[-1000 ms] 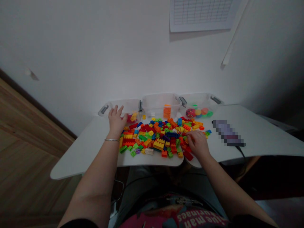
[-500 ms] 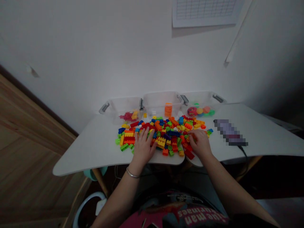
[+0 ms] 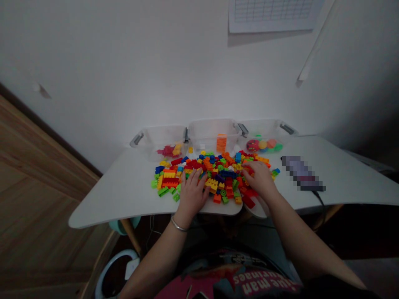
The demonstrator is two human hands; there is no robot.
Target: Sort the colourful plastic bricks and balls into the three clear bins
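Note:
Toy building bricks of many colours lie in a loose pile (image 3: 218, 176) on the white table (image 3: 124, 187). Over its left-centre part rests my left hand (image 3: 193, 193), palm down and fingers spread, touching bricks beside a yellow brick (image 3: 212, 185). A red brick (image 3: 170, 182) lies just left of it. At the pile's right side is my right hand (image 3: 261, 178), its fingers reaching over red and yellow bricks with the thumb apart. No brick shows in its grasp, though the fingertips are small and dim.
Three clear plastic bins line the wall. The left bin (image 3: 149, 137) holds pink and yellow pieces, the middle bin (image 3: 199, 126) a stack of orange bricks (image 3: 221, 142), the right bin (image 3: 264, 126) round colourful toys (image 3: 263, 145). A pixelated phone-like device (image 3: 302, 173) with a cable lies right.
My left hand has shifted slightly right and toward me. My right hand has moved a little farther into the pile, its fingers stretching out more.

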